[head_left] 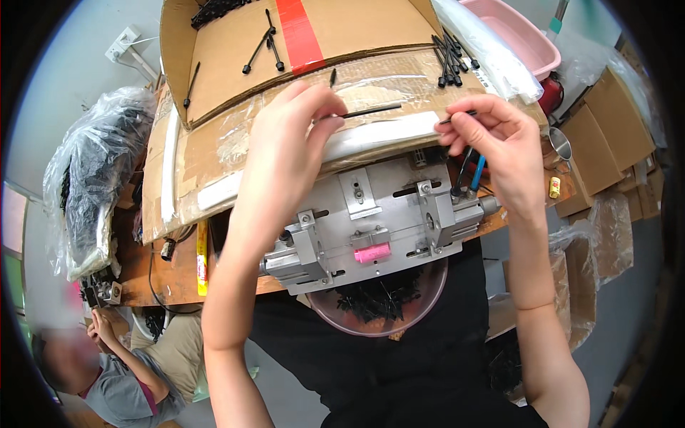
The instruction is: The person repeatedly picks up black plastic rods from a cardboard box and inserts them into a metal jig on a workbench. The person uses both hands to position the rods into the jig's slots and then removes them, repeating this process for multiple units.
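My left hand is pinching a thin black rod, which points right toward my other hand. My right hand has thumb and forefinger closed on a small dark thin piece whose kind I cannot make out. Both hands are above the front of a cardboard sheet, near a white strip. Just below them is a grey metal fixture with a clamp block on each side and a pink cylinder at its front. Between my thighs, a translucent bowl holds many black parts.
Black rods with knobbed ends lie on the cardboard at right; a few more are in the open carton. A yellow tube lies at left, blue tubing at right. A co-worker sits at lower left.
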The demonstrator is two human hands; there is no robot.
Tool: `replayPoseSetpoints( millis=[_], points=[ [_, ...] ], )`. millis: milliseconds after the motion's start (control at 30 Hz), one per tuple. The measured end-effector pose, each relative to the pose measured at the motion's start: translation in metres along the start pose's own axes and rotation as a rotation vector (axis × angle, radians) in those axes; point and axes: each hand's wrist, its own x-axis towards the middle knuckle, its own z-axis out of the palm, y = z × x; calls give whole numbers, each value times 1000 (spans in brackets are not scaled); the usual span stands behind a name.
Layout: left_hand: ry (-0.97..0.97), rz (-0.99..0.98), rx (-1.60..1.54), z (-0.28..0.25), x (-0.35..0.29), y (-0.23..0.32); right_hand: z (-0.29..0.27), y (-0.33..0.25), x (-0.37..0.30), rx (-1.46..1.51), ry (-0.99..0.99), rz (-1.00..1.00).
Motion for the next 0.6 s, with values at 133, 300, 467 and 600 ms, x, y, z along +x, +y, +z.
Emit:
replayPoseSetpoints(
  millis=[133,300,467,600],
  points=[
    [152,-301,-379,1,-69,44,30,-12,-21,268,-51,118],
    [313,-433,-571,9,-123,63,55,-18,-39,372,-144,219],
    [373,-525,-674,9,-140,69,66,-22,-42,367,-188,233],
    [386,-564,-714,6,-146,71,72,-26,-42,262,-207,201]
  ],
)
